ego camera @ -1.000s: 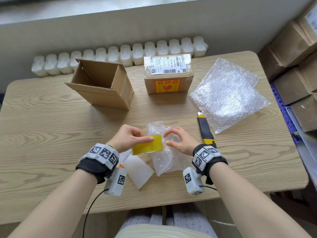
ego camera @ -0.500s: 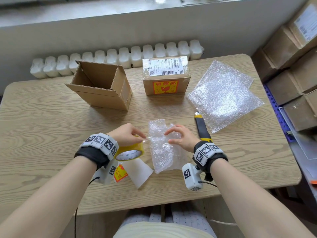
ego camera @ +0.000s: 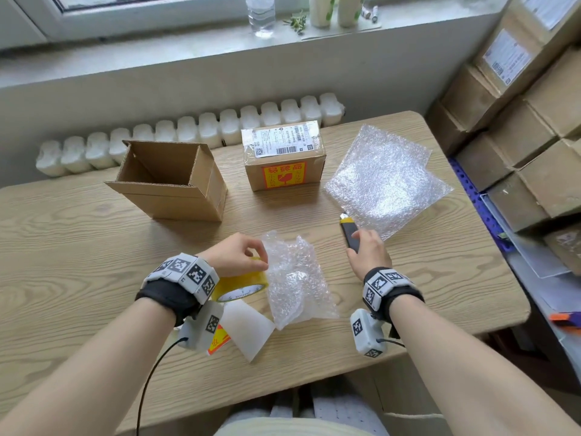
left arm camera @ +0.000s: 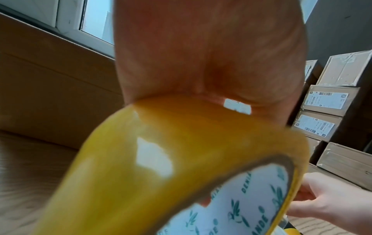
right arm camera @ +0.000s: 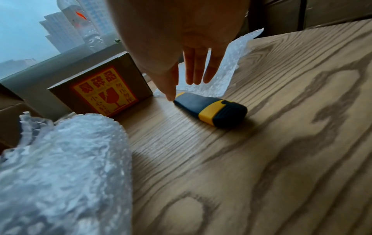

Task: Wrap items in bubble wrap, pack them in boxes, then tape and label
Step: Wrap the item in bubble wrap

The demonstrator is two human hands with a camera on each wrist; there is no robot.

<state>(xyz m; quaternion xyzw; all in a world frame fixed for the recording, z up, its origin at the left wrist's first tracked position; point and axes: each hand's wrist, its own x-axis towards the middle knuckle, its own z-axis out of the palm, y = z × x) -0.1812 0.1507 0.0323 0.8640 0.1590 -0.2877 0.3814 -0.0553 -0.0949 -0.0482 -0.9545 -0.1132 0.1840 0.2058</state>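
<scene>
A pale wood-grain counter (ego camera: 78, 247) stands against a grey wall under a window sill (ego camera: 188, 42), where a clear water bottle (ego camera: 260, 14) stands. A row of white bottles (ego camera: 195, 133) lines the counter's far edge. In front of them an open cardboard box (ego camera: 169, 184) sits at the left, and a sealed box (ego camera: 283, 155) with a shipping label and a red-and-yellow fragile sticker sits just to its right. Loose sheets of bubble wrap (ego camera: 386, 184) lie at the far right of the counter. Stacked cardboard boxes (ego camera: 518, 121) fill the room's right side.

Near the front edge lies the wrapped bundle (ego camera: 295, 278), an item covered in bubble wrap. The left hand (ego camera: 234, 254) grasps a yellow tape roll (ego camera: 242, 286) that stands on edge just left of the bundle, fingers curled over its top. The right hand (ego camera: 367, 250) is released, its fingers straight, reaching over a black-and-yellow utility knife (ego camera: 349, 232) that lies between the bundle and the loose sheets; in the right wrist view the thumb tip is at the knife's edge. A white sheet of paper (ego camera: 248, 328) and a red-and-yellow sticker (ego camera: 218, 339) lie under the left wrist.
</scene>
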